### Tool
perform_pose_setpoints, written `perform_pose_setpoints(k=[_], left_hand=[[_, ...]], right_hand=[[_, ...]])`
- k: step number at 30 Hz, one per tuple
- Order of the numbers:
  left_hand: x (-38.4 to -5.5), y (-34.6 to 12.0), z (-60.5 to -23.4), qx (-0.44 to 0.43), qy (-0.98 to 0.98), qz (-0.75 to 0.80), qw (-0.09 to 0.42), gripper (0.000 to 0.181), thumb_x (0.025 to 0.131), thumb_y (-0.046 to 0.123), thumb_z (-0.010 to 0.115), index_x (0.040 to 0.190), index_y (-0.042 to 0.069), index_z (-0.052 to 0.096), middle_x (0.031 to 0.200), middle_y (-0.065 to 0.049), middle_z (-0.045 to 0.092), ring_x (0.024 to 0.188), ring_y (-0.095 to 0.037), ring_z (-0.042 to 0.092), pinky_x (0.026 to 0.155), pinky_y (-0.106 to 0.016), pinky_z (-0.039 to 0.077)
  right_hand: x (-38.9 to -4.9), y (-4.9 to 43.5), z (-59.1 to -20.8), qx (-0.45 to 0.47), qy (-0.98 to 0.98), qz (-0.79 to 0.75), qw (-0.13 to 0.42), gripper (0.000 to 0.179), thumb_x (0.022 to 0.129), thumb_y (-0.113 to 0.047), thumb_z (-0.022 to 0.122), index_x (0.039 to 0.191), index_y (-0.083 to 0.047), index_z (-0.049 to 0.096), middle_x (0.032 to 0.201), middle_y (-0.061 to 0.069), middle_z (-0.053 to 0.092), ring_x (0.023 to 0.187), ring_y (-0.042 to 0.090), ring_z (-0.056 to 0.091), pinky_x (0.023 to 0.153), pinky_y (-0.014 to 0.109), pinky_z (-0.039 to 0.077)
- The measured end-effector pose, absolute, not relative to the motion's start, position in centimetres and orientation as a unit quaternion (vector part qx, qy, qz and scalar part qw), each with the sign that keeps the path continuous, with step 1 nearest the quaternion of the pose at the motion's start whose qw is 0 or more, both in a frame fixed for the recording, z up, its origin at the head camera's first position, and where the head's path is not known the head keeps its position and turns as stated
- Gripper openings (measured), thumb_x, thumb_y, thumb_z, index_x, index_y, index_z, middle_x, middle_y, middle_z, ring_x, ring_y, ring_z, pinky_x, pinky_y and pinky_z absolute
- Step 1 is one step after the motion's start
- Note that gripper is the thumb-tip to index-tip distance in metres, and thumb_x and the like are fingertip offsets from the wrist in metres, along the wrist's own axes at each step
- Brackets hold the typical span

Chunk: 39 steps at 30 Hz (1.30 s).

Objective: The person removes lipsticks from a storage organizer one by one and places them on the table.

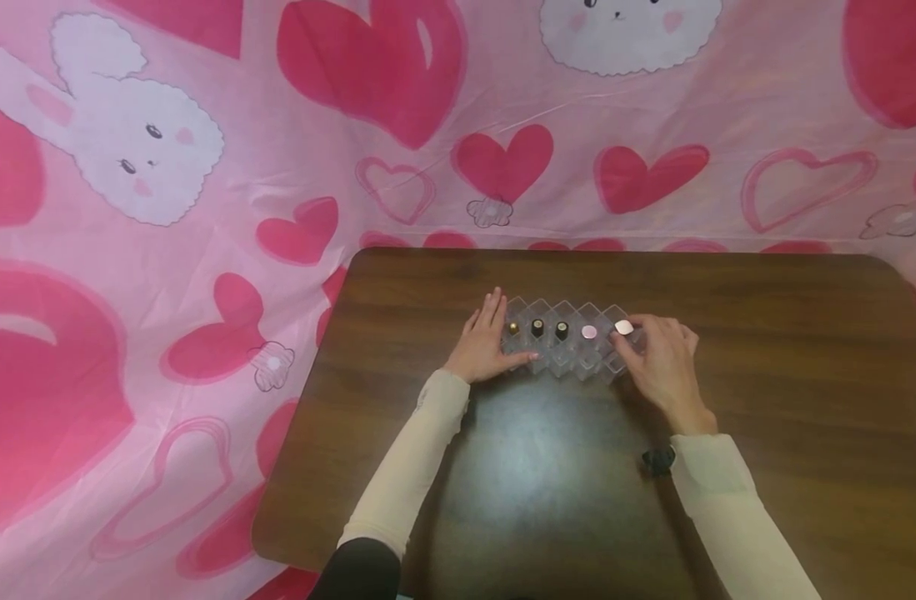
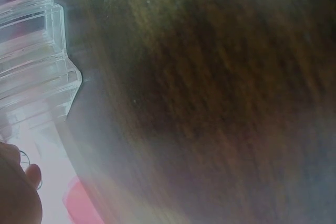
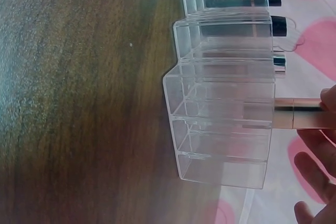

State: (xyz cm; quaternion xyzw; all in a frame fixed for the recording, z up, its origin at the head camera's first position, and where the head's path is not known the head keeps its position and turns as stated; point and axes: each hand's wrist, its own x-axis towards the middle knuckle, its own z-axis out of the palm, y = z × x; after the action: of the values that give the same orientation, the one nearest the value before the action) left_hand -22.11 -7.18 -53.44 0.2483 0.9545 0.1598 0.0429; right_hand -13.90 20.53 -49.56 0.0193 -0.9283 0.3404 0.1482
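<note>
A clear plastic organizer with diamond-shaped compartments stands on the table. My left hand rests against its left end, fingers straight along the side and thumb across the front. At the right end my right hand pinches a shiny rose-gold lipstick between thumb and fingers. The lower end of this lipstick is inside a compartment, while its upper part sticks out above the rim. A gold-topped tube, two black-capped tubes and a pink-topped tube stand in the back row.
The brown wooden table has rounded corners. A pink curtain with hearts and rabbits hangs along its back and left side. A small black device sits at my right wrist.
</note>
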Motion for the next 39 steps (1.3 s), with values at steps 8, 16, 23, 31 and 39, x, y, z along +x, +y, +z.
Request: perform_pose_setpoints(k=[8,16,23,31,39], left_hand=[[-22.06,-7.11,-53.29,0.245,0.955,0.163,0.043,0.114,0.065,0.084,0.036,0.145,0.011,0.001,0.152,-0.002,-0.009,0.139,-0.016,-0.005,0.112,-0.041,0.011],[-22.09,-7.04,-53.37,0.246,0.955,0.161,0.037,0.115,0.064,0.085,0.036,0.145,0.01,0.004,0.152,-0.004,-0.005,0.139,-0.018,-0.002,0.111,-0.043,0.013],[-22.0,-7.07,-53.28,0.239,0.955,0.167,0.049,0.114,0.063,0.086,0.035,0.145,0.015,-0.002,0.152,0.002,-0.013,0.139,-0.013,-0.008,0.112,-0.041,0.009],[-22.02,-7.03,-53.37,0.236,0.956,0.171,0.042,0.116,0.062,0.086,0.034,0.145,0.013,0.0,0.152,0.002,-0.012,0.139,-0.016,-0.005,0.112,-0.043,0.011],[-22.1,-6.98,-53.49,0.235,0.955,0.174,0.043,0.116,0.062,0.087,0.034,0.145,0.013,0.001,0.151,0.003,-0.013,0.139,-0.016,-0.005,0.111,-0.045,0.013]], right_hand=[[-13.96,20.57,-49.5,0.022,-0.92,0.352,0.169,0.03,0.084,-0.021,0.06,0.105,0.0,0.055,0.1,0.019,0.059,0.099,0.033,0.043,0.091,0.054,0.022],[-13.99,20.57,-49.57,0.029,-0.907,0.372,0.194,0.031,0.086,-0.018,0.057,0.108,0.003,0.051,0.102,0.021,0.055,0.098,0.036,0.043,0.086,0.054,0.027],[-14.07,20.56,-49.53,0.043,-0.892,0.373,0.253,0.03,0.083,-0.01,0.06,0.107,0.005,0.052,0.099,0.023,0.055,0.093,0.038,0.043,0.081,0.052,0.029],[-14.17,20.89,-49.6,0.051,-0.884,0.361,0.292,0.031,0.079,-0.011,0.064,0.105,0.004,0.054,0.096,0.021,0.057,0.089,0.036,0.044,0.076,0.047,0.028],[-13.98,21.04,-49.82,0.032,-0.892,0.362,0.268,0.031,0.08,-0.014,0.064,0.105,0.002,0.054,0.094,0.019,0.056,0.089,0.035,0.043,0.078,0.047,0.028]])
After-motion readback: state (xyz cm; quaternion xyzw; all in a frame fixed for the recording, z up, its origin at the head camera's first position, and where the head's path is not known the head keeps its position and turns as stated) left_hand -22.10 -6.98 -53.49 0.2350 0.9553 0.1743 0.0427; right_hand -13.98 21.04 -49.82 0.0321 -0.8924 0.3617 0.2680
